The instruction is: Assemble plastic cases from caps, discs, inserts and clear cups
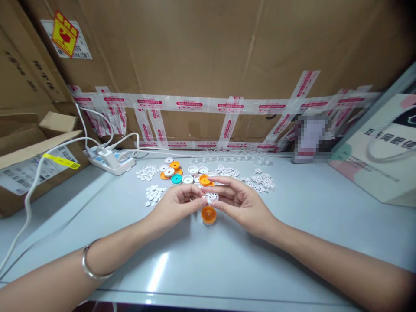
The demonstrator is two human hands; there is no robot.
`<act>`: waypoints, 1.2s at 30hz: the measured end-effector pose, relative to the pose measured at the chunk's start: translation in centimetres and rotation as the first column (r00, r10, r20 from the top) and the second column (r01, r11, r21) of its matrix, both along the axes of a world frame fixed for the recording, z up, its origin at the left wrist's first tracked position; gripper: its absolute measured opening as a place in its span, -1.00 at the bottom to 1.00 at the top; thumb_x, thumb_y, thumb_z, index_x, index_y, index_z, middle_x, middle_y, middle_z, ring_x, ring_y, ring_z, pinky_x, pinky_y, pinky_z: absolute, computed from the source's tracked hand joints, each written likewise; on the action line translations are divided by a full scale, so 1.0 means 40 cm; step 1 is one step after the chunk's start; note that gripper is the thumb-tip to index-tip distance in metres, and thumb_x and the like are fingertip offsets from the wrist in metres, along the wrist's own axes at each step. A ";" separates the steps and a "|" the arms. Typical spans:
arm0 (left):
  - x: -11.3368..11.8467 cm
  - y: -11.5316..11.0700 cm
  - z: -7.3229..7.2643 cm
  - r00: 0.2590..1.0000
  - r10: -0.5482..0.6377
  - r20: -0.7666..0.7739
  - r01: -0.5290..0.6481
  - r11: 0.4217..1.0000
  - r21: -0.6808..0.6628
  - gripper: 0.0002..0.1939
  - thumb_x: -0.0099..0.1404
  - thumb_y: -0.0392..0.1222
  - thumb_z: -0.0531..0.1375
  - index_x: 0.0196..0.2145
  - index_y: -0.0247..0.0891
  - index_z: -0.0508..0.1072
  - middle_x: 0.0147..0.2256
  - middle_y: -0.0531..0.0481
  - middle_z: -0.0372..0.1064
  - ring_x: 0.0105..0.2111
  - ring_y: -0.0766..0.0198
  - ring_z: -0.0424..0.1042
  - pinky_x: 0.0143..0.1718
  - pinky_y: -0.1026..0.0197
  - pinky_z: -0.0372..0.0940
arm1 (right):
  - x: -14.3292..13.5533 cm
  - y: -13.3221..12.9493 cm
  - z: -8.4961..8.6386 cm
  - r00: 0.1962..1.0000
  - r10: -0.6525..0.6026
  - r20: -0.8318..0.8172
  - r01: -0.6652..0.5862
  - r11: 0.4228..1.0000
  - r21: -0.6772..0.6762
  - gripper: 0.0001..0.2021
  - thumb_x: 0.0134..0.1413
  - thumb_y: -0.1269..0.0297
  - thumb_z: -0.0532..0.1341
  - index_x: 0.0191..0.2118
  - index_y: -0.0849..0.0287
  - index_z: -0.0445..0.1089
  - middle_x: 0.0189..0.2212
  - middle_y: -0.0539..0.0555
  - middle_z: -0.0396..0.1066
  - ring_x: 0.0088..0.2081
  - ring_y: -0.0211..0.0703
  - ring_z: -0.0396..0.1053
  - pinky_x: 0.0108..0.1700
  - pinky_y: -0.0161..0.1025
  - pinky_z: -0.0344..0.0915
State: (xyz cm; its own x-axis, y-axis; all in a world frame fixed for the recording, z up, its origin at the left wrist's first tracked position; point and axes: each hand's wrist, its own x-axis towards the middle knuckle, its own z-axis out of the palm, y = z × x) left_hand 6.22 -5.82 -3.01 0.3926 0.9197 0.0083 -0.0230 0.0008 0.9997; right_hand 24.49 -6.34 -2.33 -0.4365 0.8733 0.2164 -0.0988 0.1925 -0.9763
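Note:
Between the fingertips of my left hand (183, 200) and my right hand (242, 200) is a small white openwork plastic piece (212, 197), pinched from both sides. Just below it on the table stands an orange round cap (208, 214) with a clear rim under it. Behind my fingers lie round caps: white ones (187, 179), a teal one (176, 179) and orange ones (204, 180). My fingers partly hide some of these. More flat white openwork pieces (263, 183) are heaped beyond my right hand.
Small white round parts (153, 195) lie in piles on the left. A row of clear cups (227, 156) lines the back edge. A power strip (112, 161) with cables and an open carton (35, 156) stand left; a large cardboard box (201, 52) walls the back.

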 end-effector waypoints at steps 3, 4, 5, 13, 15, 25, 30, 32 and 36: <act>0.004 -0.005 -0.003 1.000 0.017 -0.002 -0.017 1.000 -0.008 -0.80 0.09 -0.12 0.27 -0.42 -0.30 0.38 -0.44 0.06 0.37 -0.42 0.37 0.36 -0.31 0.30 0.24 | -0.005 -0.004 -0.004 1.000 0.008 -0.020 -0.009 0.999 -0.047 -0.62 -0.05 0.45 0.25 -0.06 0.02 0.29 -0.13 0.04 0.47 -0.02 -0.13 0.39 0.03 -0.07 0.33; 0.006 -0.007 -0.001 1.000 0.026 -0.005 -0.026 1.000 -0.006 -0.80 0.10 -0.12 0.26 -0.42 -0.30 0.38 -0.45 0.06 0.37 -0.43 0.38 0.35 -0.33 0.31 0.23 | -0.006 -0.005 -0.005 1.000 0.007 -0.024 -0.008 0.999 -0.052 -0.63 -0.05 0.45 0.25 -0.07 0.01 0.30 -0.13 0.03 0.47 -0.02 -0.14 0.39 0.03 -0.08 0.34; 0.008 -0.010 0.001 0.999 0.037 -0.009 -0.037 0.999 0.000 -0.80 0.11 -0.11 0.26 -0.43 -0.30 0.38 -0.47 0.07 0.36 -0.45 0.39 0.34 -0.35 0.32 0.23 | -0.007 -0.007 -0.005 1.000 0.004 -0.027 -0.006 0.999 -0.052 -0.64 -0.05 0.44 0.25 -0.09 0.01 0.31 -0.12 0.03 0.47 -0.02 -0.14 0.39 0.03 -0.08 0.34; 0.011 -0.008 0.013 0.995 0.099 0.001 -0.099 0.995 0.013 -0.82 0.11 -0.12 0.25 -0.48 -0.30 0.40 -0.54 0.10 0.32 -0.51 0.41 0.29 -0.40 0.34 0.23 | -0.003 0.000 -0.002 0.994 -0.071 0.082 0.078 0.994 -0.079 -0.62 -0.23 0.37 0.37 -0.17 0.07 0.40 -0.13 0.04 0.43 -0.12 -0.17 0.42 0.03 -0.12 0.33; 0.010 -0.006 0.012 0.994 0.109 0.009 -0.109 0.994 0.015 -0.83 0.11 -0.13 0.25 -0.47 -0.30 0.41 -0.54 0.11 0.32 -0.51 0.42 0.30 -0.40 0.35 0.23 | -0.002 0.004 -0.002 0.995 -0.063 0.084 0.073 0.989 -0.128 -0.63 -0.26 0.34 0.39 -0.20 0.10 0.41 -0.27 0.02 0.47 -0.26 -0.19 0.47 -0.10 -0.15 0.40; -0.003 -0.011 0.000 0.953 0.222 -0.205 -0.106 0.880 0.464 -0.83 0.18 -0.17 0.20 -0.25 -0.25 0.40 -0.29 -0.03 0.40 -0.34 0.30 0.38 -0.31 0.26 0.27 | -0.005 0.009 0.001 0.998 -0.058 0.023 0.062 0.956 -0.285 -0.78 -0.19 0.25 0.36 -0.30 0.12 0.50 -0.34 0.01 0.52 -0.29 -0.22 0.47 -0.13 -0.20 0.39; -0.012 -0.021 0.009 0.895 0.325 -0.304 0.041 0.620 0.784 -0.84 0.24 -0.27 0.15 -0.19 -0.20 0.43 -0.24 -0.05 0.40 -0.22 0.26 0.37 -0.17 0.23 0.26 | -0.003 0.008 0.005 0.999 -0.031 -0.017 0.024 0.950 -0.313 -0.76 -0.18 0.24 0.36 -0.28 0.10 0.52 -0.41 0.00 0.52 -0.34 -0.26 0.46 -0.14 -0.23 0.39; -0.013 -0.022 0.014 0.885 0.353 -0.305 0.027 0.615 0.788 -0.83 0.24 -0.26 0.17 -0.19 -0.20 0.43 -0.26 -0.03 0.41 -0.24 0.28 0.37 -0.19 0.24 0.26 | -0.003 0.008 0.006 0.999 -0.022 -0.049 0.004 0.940 -0.342 -0.78 -0.11 0.22 0.33 -0.27 0.12 0.52 -0.44 0.00 0.52 -0.36 -0.29 0.46 -0.14 -0.26 0.38; -0.013 -0.020 0.015 0.882 0.355 -0.312 0.021 0.631 0.776 -0.81 0.23 -0.26 0.18 -0.16 -0.19 0.43 -0.27 -0.01 0.40 -0.26 0.29 0.37 -0.22 0.26 0.26 | -0.001 0.011 0.005 0.991 -0.011 -0.135 -0.046 0.910 -0.411 -0.81 -0.06 0.24 0.31 -0.26 0.12 0.52 -0.44 -0.01 0.52 -0.37 -0.35 0.46 -0.17 -0.37 0.38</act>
